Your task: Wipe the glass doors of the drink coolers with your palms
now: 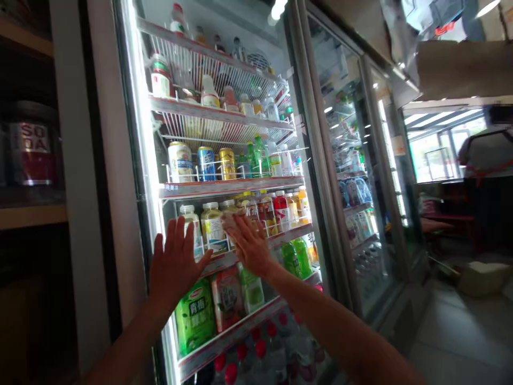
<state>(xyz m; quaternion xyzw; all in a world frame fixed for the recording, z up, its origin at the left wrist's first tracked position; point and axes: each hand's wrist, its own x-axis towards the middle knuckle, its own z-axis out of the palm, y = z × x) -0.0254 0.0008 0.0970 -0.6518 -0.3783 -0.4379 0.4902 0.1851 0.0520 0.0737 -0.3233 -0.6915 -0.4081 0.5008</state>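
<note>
A glass door [256, 160] of a lit drinks fridge stands in front of me. My left hand [173, 263] is raised at its lower left, empty, palm toward the glass and fingers spread. Further right, my right hand [250, 243] lies flat against the pane, its fingers stretched over what looks like a pale cloth [230, 220], blurred and partly hidden. Behind the hands, bottles with white caps [214, 227] fill a shelf. A green drink pack [196, 315] and a red pack [227, 299] stand on the shelf below.
Cans [207, 163] and green bottles [260, 158] line the shelf above. More glass fridge doors [340, 133] run off to the right. At left is a dark wooden shelf [32, 214] with a jar [34, 144]. A person [491, 144] stands at far right, near a box [483, 278] on the floor.
</note>
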